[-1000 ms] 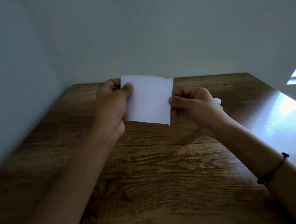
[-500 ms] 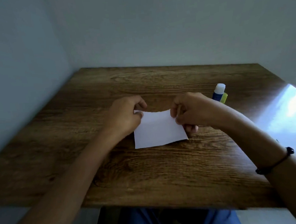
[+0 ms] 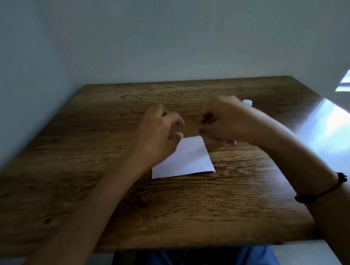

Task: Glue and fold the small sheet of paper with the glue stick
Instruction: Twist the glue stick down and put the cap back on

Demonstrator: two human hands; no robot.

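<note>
**Paper down on the desk, both hands just above it**

Wood-grained and dark, the table sat pushed into a corner of pale walls, glare washing over its right edge.

At the left hand the fingers were loosely curled, thumb tip close to the far left corner of the small sheet of paper. Motion blur kept me from telling whether the thumb actually touched the sheet or only hovered at its edge; nothing was plainly pinched between those fingers. The right hand was curled more tightly, fingertips drawn in toward the palm, poised just beyond the paper's far right corner and apart from it, with nothing visible in its grasp.

The sheet itself lay flat and unfolded near the middle of the tabletop, its near edge toward the person. Behind the right hand only the white cap of the glue stick showed, standing on the table.

A dark cord bracelet circled the right wrist. Below the table's near edge, blue trousers were visible.
</note>
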